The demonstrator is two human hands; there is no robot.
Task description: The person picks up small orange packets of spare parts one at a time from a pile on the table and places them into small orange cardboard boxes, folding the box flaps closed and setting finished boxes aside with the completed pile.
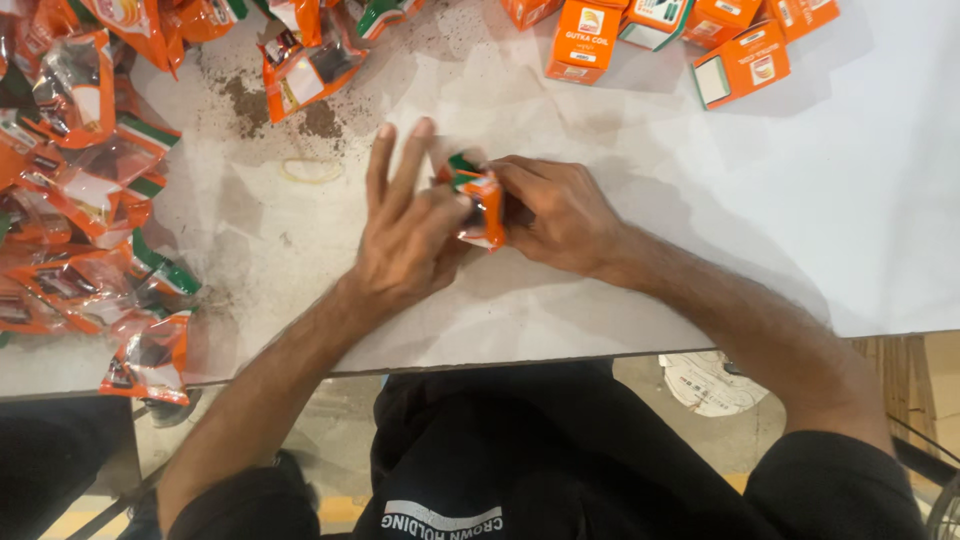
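A small orange, white and green packet (482, 200) stands pinched between both my hands at the middle of the white table (800, 200). My left hand (405, 230) presses against the packet's left side, its fingers stretched out and pointing away from me. On the other side my right hand (560, 212) curls its fingers around the packet. What is inside the packet is hidden.
Several orange see-through pouches (90, 190) are heaped along the left edge and top left. Small orange boxes (740, 65) lie at the top right. A rubber band (312, 172) and dark brown powder (250, 105) lie on the table beyond my left hand.
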